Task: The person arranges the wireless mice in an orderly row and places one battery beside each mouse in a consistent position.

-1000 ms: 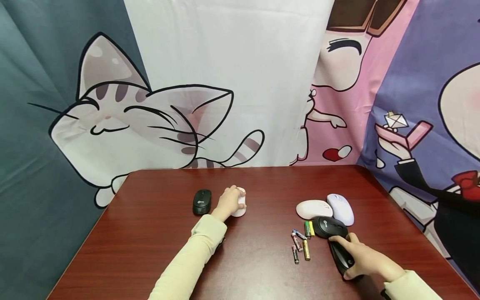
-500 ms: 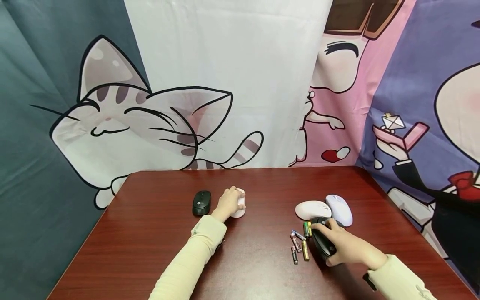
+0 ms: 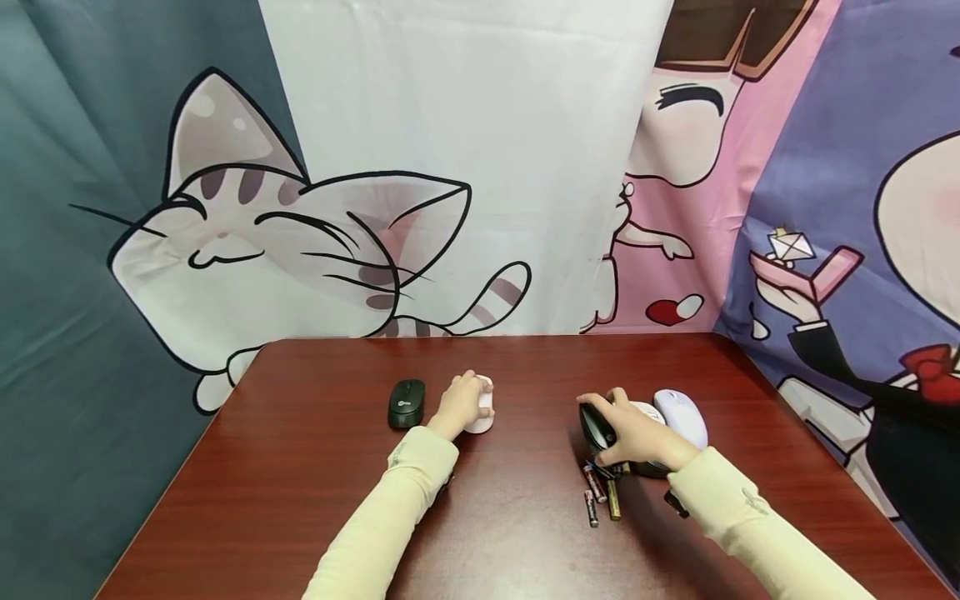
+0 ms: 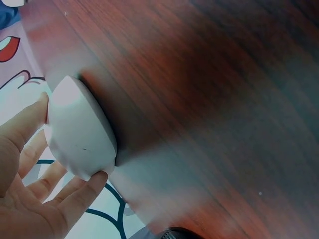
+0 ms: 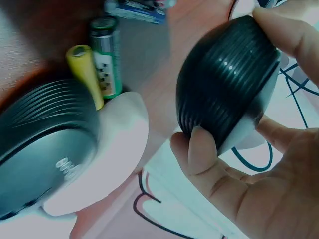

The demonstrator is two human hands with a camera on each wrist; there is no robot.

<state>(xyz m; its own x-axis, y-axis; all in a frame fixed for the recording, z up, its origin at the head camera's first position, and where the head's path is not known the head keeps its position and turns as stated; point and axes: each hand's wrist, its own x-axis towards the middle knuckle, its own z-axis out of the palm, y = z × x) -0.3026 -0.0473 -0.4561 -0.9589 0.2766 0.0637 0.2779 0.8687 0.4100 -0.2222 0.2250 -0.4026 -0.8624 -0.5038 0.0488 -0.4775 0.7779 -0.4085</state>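
At the table's back middle, my left hand [image 3: 461, 404] holds a white computer mouse [image 4: 79, 129] between thumb and fingers; the mouse sits at the tabletop. My right hand [image 3: 637, 429] grips a black computer mouse [image 5: 227, 79] by its sides, raised over the batteries. Below that hand lie several small batteries [image 3: 592, 496], including a green one [image 5: 105, 64] and a yellow one [image 5: 84, 69]. Close beside are a second black mouse [image 5: 45, 139], a white mouse [image 5: 114, 149] partly hidden by the hand, and a pale lavender mouse [image 3: 681, 417].
Another black mouse [image 3: 407, 403] rests just left of my left hand. The reddish-brown wooden table [image 3: 300, 500] ends at a cloth backdrop [image 3: 465, 100] printed with cartoon figures.
My right hand has carried the black mouse from the front right leftward and back, over the batteries and past the other mice. My left hand stays on the white mouse.
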